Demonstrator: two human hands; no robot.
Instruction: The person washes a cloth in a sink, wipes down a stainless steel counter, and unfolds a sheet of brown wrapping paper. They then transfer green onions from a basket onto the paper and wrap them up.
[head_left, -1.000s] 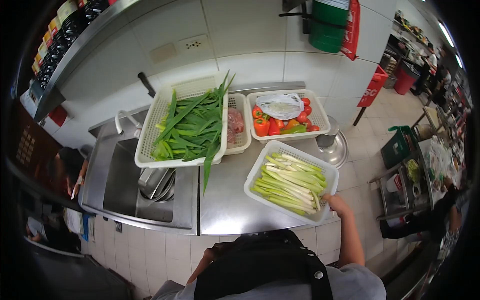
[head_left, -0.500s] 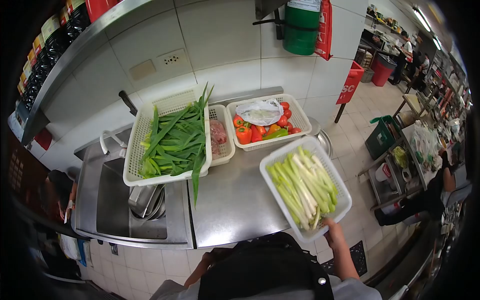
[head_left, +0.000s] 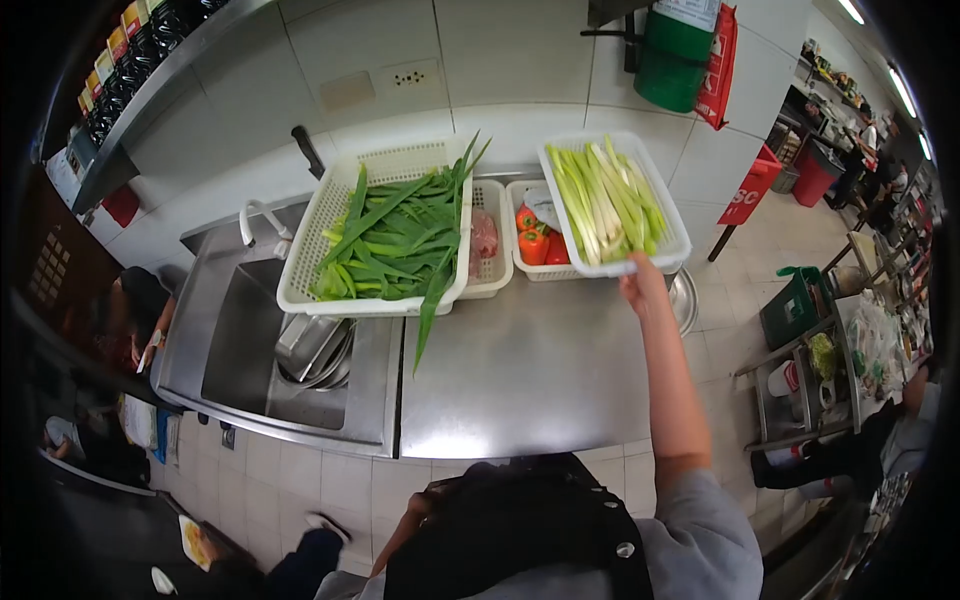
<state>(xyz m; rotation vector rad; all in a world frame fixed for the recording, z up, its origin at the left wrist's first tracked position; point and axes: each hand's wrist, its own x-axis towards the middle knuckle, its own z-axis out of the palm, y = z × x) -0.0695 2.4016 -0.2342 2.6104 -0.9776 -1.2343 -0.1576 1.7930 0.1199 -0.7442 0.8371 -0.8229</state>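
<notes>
My right hand [head_left: 643,284] grips the near rim of a white plastic basket [head_left: 680,243]. Pale green and white leek stalks [head_left: 603,205] lie lengthwise in it. The basket is over the right part of a cream basket [head_left: 548,272] of red peppers [head_left: 532,243]; whether it rests there or is held above, I cannot tell. To the left stands a large perforated basket [head_left: 300,290] full of long green leek leaves [head_left: 400,235], overlapping a narrow basket of raw meat [head_left: 483,235]. Low against my dark apron, my left hand [head_left: 420,506] is mostly hidden, its fingers unclear.
A steel counter [head_left: 520,370] spans the front, with a sink [head_left: 270,350] holding metal pans at left. A knife handle [head_left: 307,150] sticks up by the wall. A green extinguisher [head_left: 672,60] hangs above right. Other people [head_left: 905,440] stand at both sides.
My right hand has carried the basket of leek stalks away from me, from the counter's near right corner to above the pepper basket. The view has shifted, and a person's leg appears at lower left.
</notes>
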